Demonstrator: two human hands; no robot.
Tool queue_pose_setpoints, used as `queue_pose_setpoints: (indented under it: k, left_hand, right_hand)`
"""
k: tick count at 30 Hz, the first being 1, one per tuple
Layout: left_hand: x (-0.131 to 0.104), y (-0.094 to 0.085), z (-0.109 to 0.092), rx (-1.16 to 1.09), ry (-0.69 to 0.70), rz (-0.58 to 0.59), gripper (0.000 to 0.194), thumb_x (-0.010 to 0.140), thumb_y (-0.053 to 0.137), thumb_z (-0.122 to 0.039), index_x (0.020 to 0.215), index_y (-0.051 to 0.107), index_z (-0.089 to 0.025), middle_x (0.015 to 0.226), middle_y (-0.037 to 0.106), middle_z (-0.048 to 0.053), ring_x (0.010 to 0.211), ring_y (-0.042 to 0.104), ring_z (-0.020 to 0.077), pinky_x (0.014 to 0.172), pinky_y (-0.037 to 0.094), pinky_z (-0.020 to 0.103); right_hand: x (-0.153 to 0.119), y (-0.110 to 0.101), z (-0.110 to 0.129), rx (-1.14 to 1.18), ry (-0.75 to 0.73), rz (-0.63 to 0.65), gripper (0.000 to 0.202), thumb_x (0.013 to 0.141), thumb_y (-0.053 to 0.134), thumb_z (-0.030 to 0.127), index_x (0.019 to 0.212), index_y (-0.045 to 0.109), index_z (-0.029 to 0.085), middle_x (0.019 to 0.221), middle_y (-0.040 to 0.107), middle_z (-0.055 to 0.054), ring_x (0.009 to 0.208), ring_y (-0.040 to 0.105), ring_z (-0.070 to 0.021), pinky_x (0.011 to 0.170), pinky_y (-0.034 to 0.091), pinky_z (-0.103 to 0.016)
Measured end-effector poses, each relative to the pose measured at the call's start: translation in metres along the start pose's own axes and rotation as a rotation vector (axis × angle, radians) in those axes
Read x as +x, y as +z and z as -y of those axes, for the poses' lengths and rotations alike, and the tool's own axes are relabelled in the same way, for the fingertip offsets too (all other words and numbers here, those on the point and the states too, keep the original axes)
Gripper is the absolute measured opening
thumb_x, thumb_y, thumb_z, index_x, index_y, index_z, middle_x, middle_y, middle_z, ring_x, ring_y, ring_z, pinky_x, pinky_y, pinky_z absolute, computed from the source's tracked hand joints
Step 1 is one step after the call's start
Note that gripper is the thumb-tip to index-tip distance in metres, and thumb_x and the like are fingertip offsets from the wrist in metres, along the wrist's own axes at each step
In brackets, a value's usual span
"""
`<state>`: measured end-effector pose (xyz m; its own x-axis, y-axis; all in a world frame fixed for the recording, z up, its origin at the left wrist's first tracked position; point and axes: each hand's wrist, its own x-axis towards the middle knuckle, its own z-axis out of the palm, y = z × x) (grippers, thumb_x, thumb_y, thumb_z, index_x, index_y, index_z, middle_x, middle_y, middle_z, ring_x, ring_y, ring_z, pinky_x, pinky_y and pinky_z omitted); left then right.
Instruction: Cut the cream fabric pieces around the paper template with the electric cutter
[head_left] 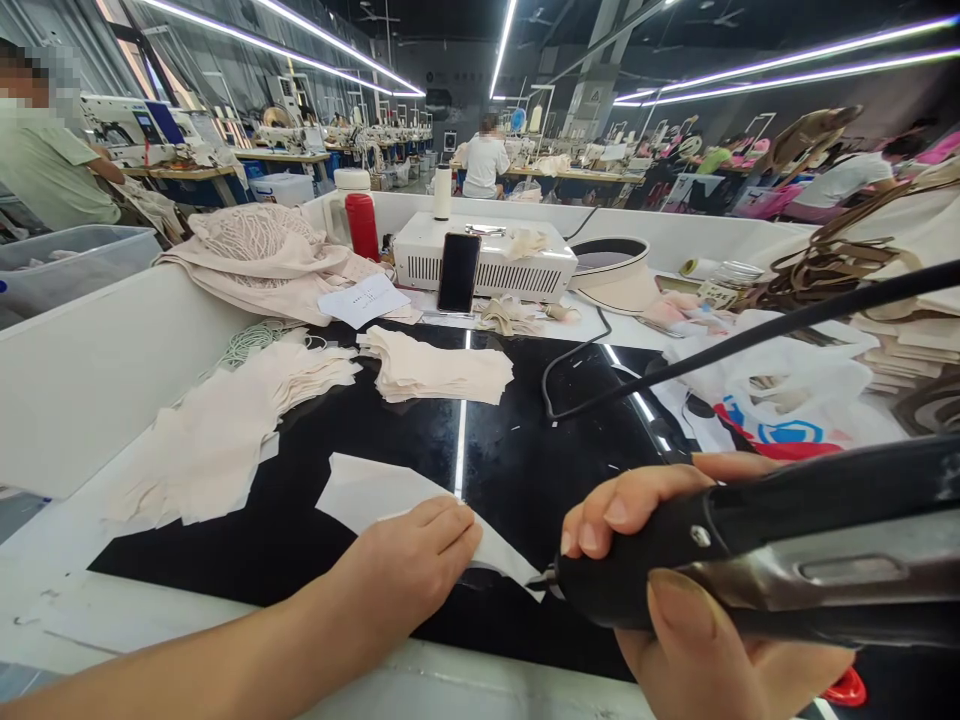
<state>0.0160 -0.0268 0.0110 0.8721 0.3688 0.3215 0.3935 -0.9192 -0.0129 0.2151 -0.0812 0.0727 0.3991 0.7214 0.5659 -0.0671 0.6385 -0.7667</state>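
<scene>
My right hand (675,560) is wrapped around a thick black corded handheld tool (757,540) with a metal strip on its side. Its narrow metal tip meets the right-hand corner of a pale fabric piece (386,490) on the glossy black work surface (420,440). Fingers together and bent, my left hand (424,555) grips that piece near its middle and hides part of it. Behind it lies a stack of cut fabric pieces (442,365). A larger, fanned-out pile of similar pieces (210,435) spreads to the left.
A black cord (750,350) crosses the right side. At the back stand a white vented box (487,260), a phone (458,272) and a red bottle (362,226). On the right sits a plastic bag (787,380). Other people work at distant tables.
</scene>
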Motion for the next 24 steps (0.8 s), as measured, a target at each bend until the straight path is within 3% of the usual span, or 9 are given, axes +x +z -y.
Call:
queue_pose_setpoints:
  k: [3, 8, 10, 13, 15, 24]
  left_hand:
    - [0.002, -0.001, -0.004, 0.091, 0.014, -0.029, 0.036, 0.093, 0.044, 0.007, 0.121, 0.062, -0.006, 0.109, 0.074, 0.010, 0.100, 0.073, 0.0210, 0.084, 0.062, 0.026]
    - [0.002, -0.003, -0.013, 0.111, 0.015, -0.005, 0.029, 0.095, 0.055, 0.000, 0.120, 0.064, -0.010, 0.112, 0.074, 0.012, 0.103, 0.074, 0.0232, 0.088, 0.062, 0.030]
    - [0.002, -0.003, -0.017, 0.113, 0.005, -0.013, 0.028, 0.100, 0.065, -0.018, 0.128, 0.063, -0.012, 0.117, 0.074, 0.015, 0.108, 0.074, 0.0276, 0.091, 0.063, 0.035]
    - [0.000, -0.003, -0.024, 0.106, -0.028, -0.011, 0.061, 0.095, 0.078, -0.058, 0.138, 0.059, -0.019, 0.126, 0.073, 0.018, 0.114, 0.074, 0.0338, 0.094, 0.064, 0.043]
    - [0.000, -0.002, -0.028, 0.107, -0.045, -0.005, 0.072, 0.088, 0.079, -0.068, 0.139, 0.059, -0.021, 0.130, 0.072, 0.020, 0.118, 0.073, 0.0355, 0.095, 0.064, 0.045]
    - [-0.001, 0.001, -0.029, 0.081, -0.047, -0.021, 0.071, 0.088, 0.078, -0.069, 0.138, 0.063, -0.021, 0.137, 0.070, 0.022, 0.126, 0.071, 0.0363, 0.103, 0.062, 0.046]
  right_hand:
    - [-0.001, 0.000, 0.001, -0.004, -0.001, 0.003, 0.043, 0.088, 0.086, 0.031, 0.122, 0.060, 0.028, 0.082, 0.069, 0.001, 0.061, 0.067, -0.0181, 0.052, 0.062, -0.034]
    - [0.000, 0.000, 0.002, -0.017, 0.040, 0.004, 0.043, 0.086, 0.088, 0.034, 0.120, 0.061, 0.029, 0.079, 0.069, 0.002, 0.059, 0.066, -0.0186, 0.052, 0.061, -0.035]
    - [0.000, -0.001, 0.003, -0.025, 0.063, 0.009, 0.042, 0.086, 0.087, 0.035, 0.118, 0.060, 0.031, 0.078, 0.068, 0.003, 0.059, 0.066, -0.0186, 0.051, 0.060, -0.034]
    - [0.000, -0.001, 0.003, -0.022, 0.071, 0.018, 0.041, 0.087, 0.087, 0.035, 0.118, 0.059, 0.031, 0.079, 0.069, 0.003, 0.059, 0.067, -0.0181, 0.051, 0.061, -0.032]
    - [-0.001, 0.000, 0.004, -0.019, 0.075, 0.019, 0.042, 0.087, 0.087, 0.035, 0.118, 0.059, 0.031, 0.080, 0.069, 0.003, 0.060, 0.067, -0.0178, 0.052, 0.061, -0.032]
    - [0.000, -0.004, 0.006, -0.082, 0.131, 0.040, 0.043, 0.086, 0.087, 0.040, 0.111, 0.056, 0.026, 0.076, 0.068, 0.002, 0.059, 0.067, -0.0188, 0.051, 0.059, -0.032]
